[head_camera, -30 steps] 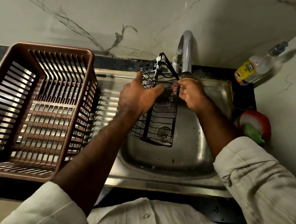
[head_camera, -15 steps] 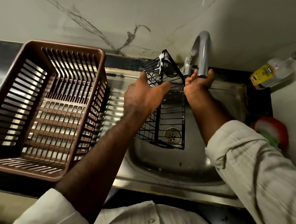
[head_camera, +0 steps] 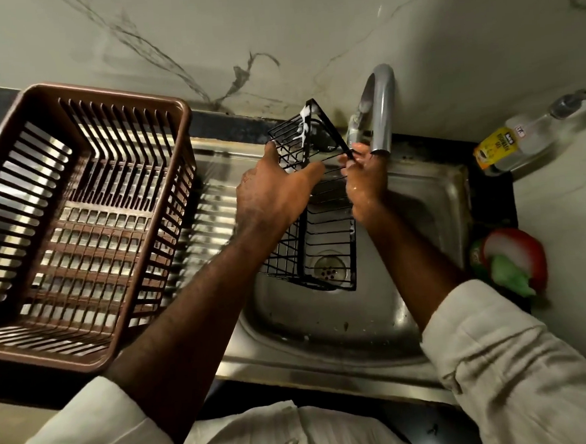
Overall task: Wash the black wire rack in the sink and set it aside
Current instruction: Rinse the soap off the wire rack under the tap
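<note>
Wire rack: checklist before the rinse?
1. Left hand grips wire rack: ok.
2. Rack is over the sink: ok.
3. Soap rinsed off: not ok, foam on the top edge.
4. Water running from faucet: cannot tell.
5. Right hand holds the rack: cannot tell; its fingers sit by the rack's corner under the spout.
6. Brown basket free for set-down: ok, nothing seen in it.

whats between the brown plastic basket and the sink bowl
In the head view, a ribbed stainless steel drainboard lies there, partly crossed by the left forearm.
</note>
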